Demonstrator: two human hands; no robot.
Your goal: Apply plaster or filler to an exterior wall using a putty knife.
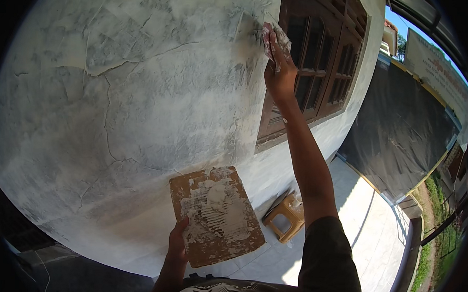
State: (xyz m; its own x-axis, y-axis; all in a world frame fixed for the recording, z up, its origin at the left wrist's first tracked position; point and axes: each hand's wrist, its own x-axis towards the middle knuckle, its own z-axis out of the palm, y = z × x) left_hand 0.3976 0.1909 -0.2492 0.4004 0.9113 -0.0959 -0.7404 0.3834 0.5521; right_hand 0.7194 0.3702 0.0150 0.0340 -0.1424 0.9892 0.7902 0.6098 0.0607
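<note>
My left hand (177,241) grips the left edge of a flat brown board (248,239), its thumb on the upper face. White putty (216,195) is smeared across the board, with ridged streaks in the middle. My right arm reaches up and forward. Closed fingers of my right hand (282,70) hold a pinkish, white-smeared cloth (270,35) against or very near the wall (157,106), just left of the window frame. The wall is patchy white and grey, with cracks running through it.
A brown wooden window (321,61) with small panes is set in the wall at right. Below it, a tan plastic stool (285,218) stands on the pale tiled floor (355,240). A dark sheet on a frame (402,127) leans beyond, near a grassy strip (425,258).
</note>
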